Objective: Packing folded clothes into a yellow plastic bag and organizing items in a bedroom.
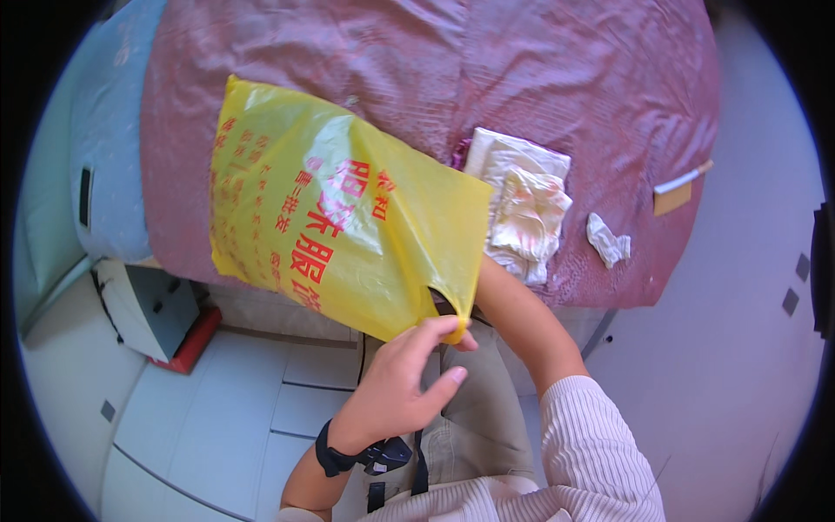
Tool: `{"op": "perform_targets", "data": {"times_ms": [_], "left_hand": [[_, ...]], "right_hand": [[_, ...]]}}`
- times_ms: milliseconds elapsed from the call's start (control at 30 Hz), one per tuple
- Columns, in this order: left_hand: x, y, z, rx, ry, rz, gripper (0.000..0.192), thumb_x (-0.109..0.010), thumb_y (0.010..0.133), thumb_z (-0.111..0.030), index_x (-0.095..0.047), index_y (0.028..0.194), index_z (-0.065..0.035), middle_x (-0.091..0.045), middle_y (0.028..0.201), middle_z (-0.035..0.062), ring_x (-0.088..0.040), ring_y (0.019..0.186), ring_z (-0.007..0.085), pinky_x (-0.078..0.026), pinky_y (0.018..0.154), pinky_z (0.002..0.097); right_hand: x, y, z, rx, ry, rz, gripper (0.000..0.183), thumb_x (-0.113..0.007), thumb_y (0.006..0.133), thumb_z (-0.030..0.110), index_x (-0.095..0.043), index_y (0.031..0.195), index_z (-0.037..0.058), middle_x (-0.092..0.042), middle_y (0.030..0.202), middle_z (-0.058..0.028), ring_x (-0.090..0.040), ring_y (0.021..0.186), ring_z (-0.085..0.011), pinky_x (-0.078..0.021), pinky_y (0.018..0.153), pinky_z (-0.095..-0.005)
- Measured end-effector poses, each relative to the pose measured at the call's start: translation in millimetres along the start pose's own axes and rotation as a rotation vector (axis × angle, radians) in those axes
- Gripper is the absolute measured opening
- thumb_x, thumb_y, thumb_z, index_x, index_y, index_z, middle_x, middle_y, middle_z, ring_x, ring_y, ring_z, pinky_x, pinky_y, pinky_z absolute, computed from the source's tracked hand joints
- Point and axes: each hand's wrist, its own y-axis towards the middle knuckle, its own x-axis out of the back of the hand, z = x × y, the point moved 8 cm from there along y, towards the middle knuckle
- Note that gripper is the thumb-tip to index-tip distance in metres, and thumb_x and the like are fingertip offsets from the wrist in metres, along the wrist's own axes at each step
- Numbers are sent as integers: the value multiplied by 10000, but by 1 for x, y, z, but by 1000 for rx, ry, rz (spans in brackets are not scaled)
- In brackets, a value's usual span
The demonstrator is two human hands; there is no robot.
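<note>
A yellow plastic carrier bag (352, 202) with red printed writing hangs before me, over the edge of the bed. My left hand (417, 382) has its fingers hooked at the bag's handle loop, with the thumb held apart. My right forearm (522, 320) reaches up to the bag's right edge and passes out of sight behind or inside it, so the right hand is hidden. To the right of the bag lie folded white garments (518, 156), with a crumpled cream cloth with pinkish marks (531, 215) on top. A small white sock-like cloth (607, 241) rests farther right.
A pink patterned bedspread (404, 59) covers the bed. Near its right edge sits a flat yellow-and-white object (675, 189). Blue bedding (114, 143) with a dark rectangular item (85, 197) is at left. Below stands a small cabinet (153, 307) beside a red box (189, 342).
</note>
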Motion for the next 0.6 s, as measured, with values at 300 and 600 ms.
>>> {"op": "perform_targets", "data": {"times_ms": [300,600], "left_hand": [[-18,18,20,50,209,-55,310,-495,866,-3,-458,1172,26,-598,920,92,-572,895,162,-435,856,285],[-35,55,35,185,176,-181,354,-454,909,-24,-392,1252,32,-532,878,41,-504,796,106,-422,777,239]], "right_hand": [[84,-81,18,-77,186,-147,247,-606,863,111,-566,1088,19,-598,947,-39,-558,886,-101,-453,807,-236],[233,-151,8,-90,-723,-731,1028,-794,648,313,-191,1384,-77,-387,1303,-285,-376,1242,-385,-318,1025,-436]]}}
